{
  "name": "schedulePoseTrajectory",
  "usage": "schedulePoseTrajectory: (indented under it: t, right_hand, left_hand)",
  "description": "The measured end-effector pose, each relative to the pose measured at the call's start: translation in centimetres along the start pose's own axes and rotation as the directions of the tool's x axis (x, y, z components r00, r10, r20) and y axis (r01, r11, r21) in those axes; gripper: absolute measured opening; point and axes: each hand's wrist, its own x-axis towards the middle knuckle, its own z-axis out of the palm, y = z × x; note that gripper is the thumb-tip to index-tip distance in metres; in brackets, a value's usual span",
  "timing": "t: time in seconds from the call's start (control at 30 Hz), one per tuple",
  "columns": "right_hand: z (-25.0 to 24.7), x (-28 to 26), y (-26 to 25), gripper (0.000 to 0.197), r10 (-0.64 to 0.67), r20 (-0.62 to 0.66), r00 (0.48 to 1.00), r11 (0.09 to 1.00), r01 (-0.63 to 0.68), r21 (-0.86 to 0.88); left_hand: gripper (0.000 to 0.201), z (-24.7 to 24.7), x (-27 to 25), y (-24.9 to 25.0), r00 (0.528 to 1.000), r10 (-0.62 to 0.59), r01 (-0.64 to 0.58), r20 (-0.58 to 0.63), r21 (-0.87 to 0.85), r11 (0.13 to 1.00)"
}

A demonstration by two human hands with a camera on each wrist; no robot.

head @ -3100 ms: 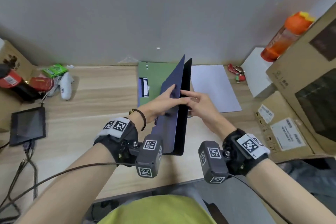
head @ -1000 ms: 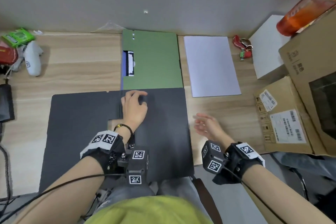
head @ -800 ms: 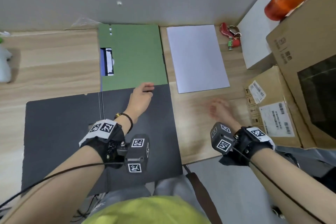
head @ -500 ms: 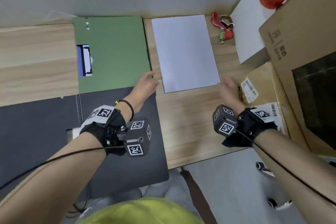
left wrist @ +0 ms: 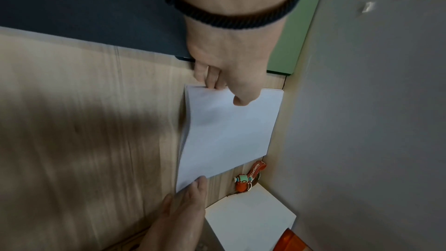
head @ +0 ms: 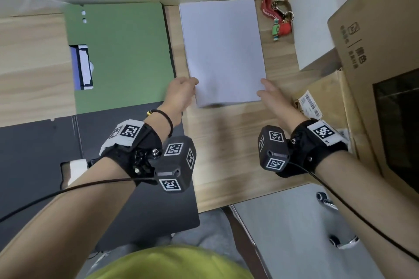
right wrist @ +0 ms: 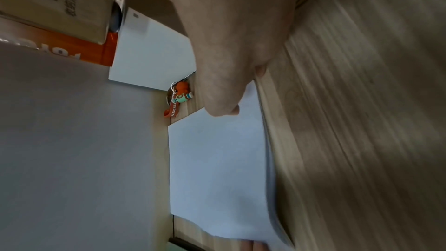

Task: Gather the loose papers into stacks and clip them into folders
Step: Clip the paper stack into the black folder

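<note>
White paper stack (head: 223, 52) lies on the wooden desk (head: 226, 147) at the far side, just right of the closed green folder (head: 122, 56) and left of a red keychain (head: 277, 20). I read the step in hand as the pickup of this stack.

My left hand (head: 181, 92) is at the stack's near left corner. The left wrist view shows its thumb on top of the sheets and its fingers (left wrist: 208, 77) curled under the edge, so I take it as pinching the paper. That corner is raised off the desk, and several sheet edges show along the side.

My right hand (head: 269, 95) sits at the near right corner with fingers fairly straight, touching the edge; I see nothing gripped in it. The right wrist view is blurred and does not settle whether any finger is under the sheets.

An opened black folder (head: 40, 161) lies flat at the near left, partly under my left forearm. Its clip is mostly hidden.

Judgement: gathering is begun, clipping not yet done. The next move calls for the right hand to get a hold too, so both hands lift the stack level, square its edges, and carry it left onto the black folder. A one-sided lift risks fanning the sheets.
</note>
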Motion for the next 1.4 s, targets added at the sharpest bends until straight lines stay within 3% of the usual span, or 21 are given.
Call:
schedulePoseTrajectory:
  t: [0.17, 0.3, 0.43, 0.53, 0.6, 0.63, 0.7, 0.8, 0.9, 1.07, 1.17, 1.23, 1.3, 1.4]
  right_hand:
    - [-0.7, 0.2, 0.7, 0.059, -0.017, 0.032, 0.999, 1.0, 0.017, -0.013]
    - [-1.0, 0.5, 0.9, 0.057, -0.027, 0.062, 0.998, 0.999, 0.028, -0.02]
    - [-0.4, 0.5, 1.1, 0.059, -0.037, 0.102, 0.994, 0.999, 0.035, 0.012]
    - [0.5, -0.3, 1.5, 0.049, 0.009, -0.049, 0.999, 0.989, -0.002, 0.15]
    - [1.1, -1.2, 2.2, 0.033, 0.092, -0.227, 0.969, 0.977, -0.044, 0.21]
    - [1.2, -1.5, 2.7, 0.024, 0.157, -0.253, 0.955, 0.968, -0.098, 0.232]
    - [1.2, -2.4, 3.2, 0.018, 0.27, -0.149, 0.951, 0.916, -0.206, 0.345]
    - [1.1, -4.2, 3.7, 0.043, 0.271, 0.146, 0.952, 0.82, -0.307, 0.482]
    - [2.0, -6.1, 4.0, 0.035, 0.274, 0.236, 0.932, 0.766, -0.36, 0.533]
    - [6.6, -7.9, 1.1, 0.023, 0.097, 0.051, 0.994, 0.828, -0.109, 0.549]
    - [8.8, -10.3, -4.5, 0.03, -0.14, 0.0, 0.99, 0.801, 0.113, 0.587]
    - [9.6, -12.5, -9.0, 0.03, -0.318, -0.127, 0.939, 0.721, 0.327, 0.611]
    - [9.9, -15.0, -13.3, 0.033, -0.476, -0.254, 0.842, 0.594, 0.52, 0.614]
    - [10.1, -17.8, -18.0, 0.033, -0.594, -0.336, 0.731, 0.393, 0.628, 0.672]
  left_hand:
    - [0.006, 1.6, 0.4, 0.7, 0.998, 0.001, 0.006, 0.059, -0.108, 0.994]
    - [0.034, 2.3, 0.8, 0.9, 0.998, 0.055, -0.054, 0.005, -0.127, 0.99]
    - [0.044, 2.2, 0.6, 0.4, 0.997, 0.076, -0.077, -0.026, -0.068, 0.995]
    - [0.058, 1.3, 0.1, -0.3, 0.998, 0.062, -0.063, -0.025, -0.016, 0.998]
    - [0.062, 0.6, -0.7, -0.7, 0.997, 0.074, -0.074, 0.01, 0.006, 0.997]
    - [0.062, 0.2, -1.2, -0.9, 0.996, 0.083, -0.083, 0.045, 0.014, 0.996]
    - [0.061, -0.9, -2.3, -1.4, 0.986, 0.083, -0.09, 0.142, 0.042, 0.995]
    - [0.067, -3.1, -3.6, -2.1, 0.963, 0.05, -0.093, 0.264, 0.153, 0.984]
    - [0.067, -5.8, -5.4, -2.6, 0.942, 0.036, -0.134, 0.333, 0.275, 0.952]
    - [0.059, -11.3, -8.4, -2.6, 0.951, 0.16, -0.238, 0.264, 0.301, 0.923]
    - [0.056, -15.0, -10.0, -0.6, 0.93, 0.345, -0.365, 0.126, 0.212, 0.907]
    - [0.05, -17.2, -11.6, 1.6, 0.87, 0.49, -0.491, 0.045, 0.16, 0.857]
    - [0.042, -19.0, -13.5, 4.2, 0.783, 0.621, -0.614, -0.027, 0.125, 0.78]
    - [0.035, -21.2, -16.3, 7.0, 0.668, 0.74, -0.74, -0.083, 0.039, 0.672]
